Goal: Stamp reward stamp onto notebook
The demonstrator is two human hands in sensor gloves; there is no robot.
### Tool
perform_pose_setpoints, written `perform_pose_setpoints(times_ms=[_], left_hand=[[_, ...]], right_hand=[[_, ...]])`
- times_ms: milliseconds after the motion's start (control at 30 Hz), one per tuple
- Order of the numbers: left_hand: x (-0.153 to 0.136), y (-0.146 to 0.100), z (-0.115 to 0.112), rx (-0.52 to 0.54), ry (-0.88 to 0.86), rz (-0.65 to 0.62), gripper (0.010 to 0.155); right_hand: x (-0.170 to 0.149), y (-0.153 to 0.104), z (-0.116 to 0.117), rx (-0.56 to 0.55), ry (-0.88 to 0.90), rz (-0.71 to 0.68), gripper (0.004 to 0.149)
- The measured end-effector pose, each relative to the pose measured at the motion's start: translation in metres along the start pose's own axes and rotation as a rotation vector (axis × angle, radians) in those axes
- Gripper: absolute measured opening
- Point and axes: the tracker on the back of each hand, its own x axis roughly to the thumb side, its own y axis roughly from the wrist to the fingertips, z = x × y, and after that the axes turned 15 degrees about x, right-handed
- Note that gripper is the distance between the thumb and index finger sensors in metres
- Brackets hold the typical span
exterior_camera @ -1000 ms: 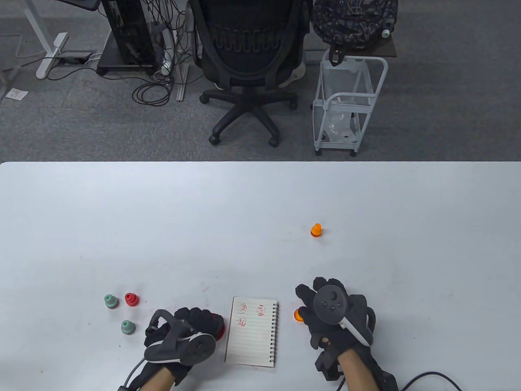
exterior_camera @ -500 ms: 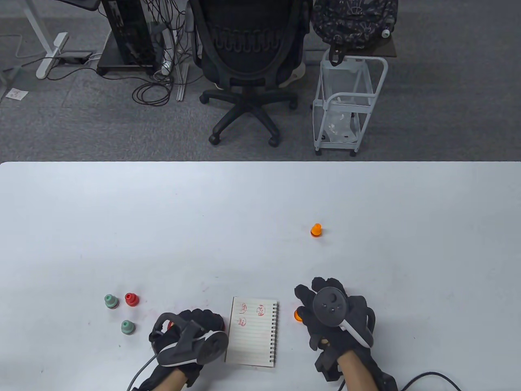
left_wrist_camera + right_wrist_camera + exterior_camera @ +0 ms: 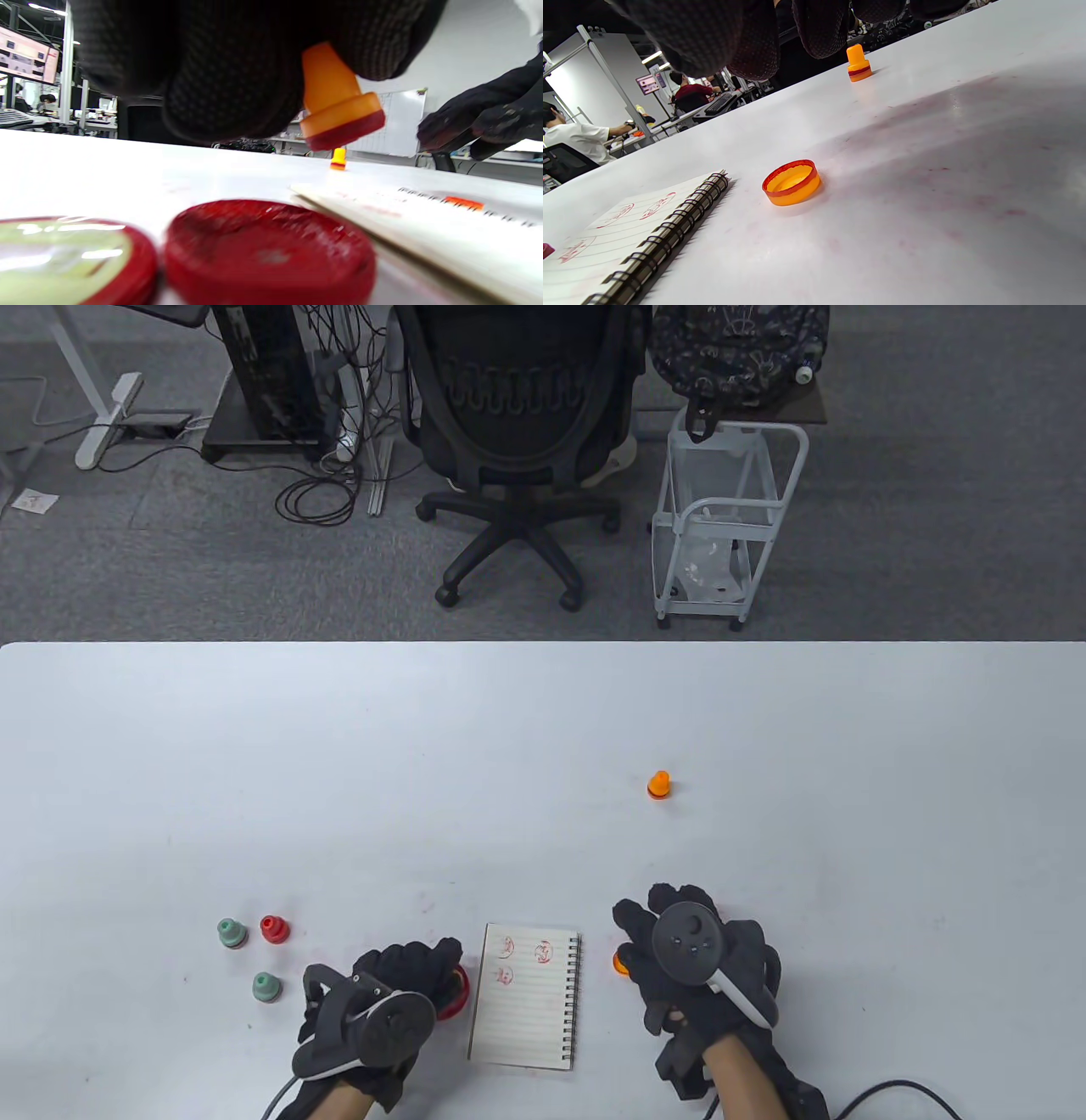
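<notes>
The spiral notebook (image 3: 526, 997) lies open near the table's front edge, with three red stamp prints at the top of its lined page. Just left of it, my left hand (image 3: 420, 967) pinches an orange stamp (image 3: 335, 106), its red face hanging tilted above the open red ink pad (image 3: 267, 245). The pad (image 3: 459, 989) peeks out from under that hand in the table view. My right hand (image 3: 657, 920) rests with relaxed fingers right of the notebook, holding nothing. An orange stamp cap (image 3: 791, 182) lies open side up beside the spiral binding.
A second orange stamp (image 3: 658, 785) stands farther back on the table. Two green stamps (image 3: 231, 933) (image 3: 266, 987) and a red one (image 3: 273, 929) stand to the left. The ink pad's lid (image 3: 63, 254) lies beside the pad. An office chair (image 3: 517, 432) and a white cart (image 3: 730, 526) stand beyond the table.
My left hand swung right toward the notebook's edge, then came back left and turned over the ink pad. The right hand has stayed where it was.
</notes>
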Motion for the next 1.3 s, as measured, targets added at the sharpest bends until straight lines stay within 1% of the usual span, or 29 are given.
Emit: perform_pose_setpoints(times_ms=[67,200,400,767,1067,1133,1200,1233,1300], left_hand=[[0.007,0.004,0.001,0.011,-0.016,-0.044,0.049],[0.024,0.015,-0.004,-0.004,0.002,-0.145,0.05],[0.044,0.031,-0.019,-0.083,0.054,-0.264,0.049],[0.063,0.047,-0.041,-0.153,0.077,-0.346,0.049],[0.064,0.05,-0.051,-0.196,0.077,-0.36,0.048],[0.065,0.049,-0.055,-0.227,0.092,-0.375,0.048],[0.065,0.051,-0.057,-0.224,0.12,-0.384,0.047],[0.063,0.051,-0.057,-0.23,0.104,-0.374,0.047],[0.059,0.058,-0.058,-0.243,0.05,-0.364,0.047]], right_hand=[[0.0,-0.001,-0.001,-0.011,0.007,-0.002,0.056],[-0.002,-0.001,-0.003,-0.02,0.019,0.006,0.057],[-0.003,-0.002,-0.004,-0.028,0.029,0.004,0.057],[-0.001,-0.002,-0.004,-0.02,0.01,-0.01,0.057],[0.0,-0.001,-0.004,-0.018,0.013,-0.016,0.056],[0.001,0.0,-0.004,-0.016,0.01,-0.017,0.056],[0.002,0.0,-0.004,-0.014,0.007,-0.019,0.056],[0.002,0.0,-0.004,-0.013,0.006,-0.019,0.056],[0.003,0.001,-0.004,-0.01,0.004,-0.02,0.056]])
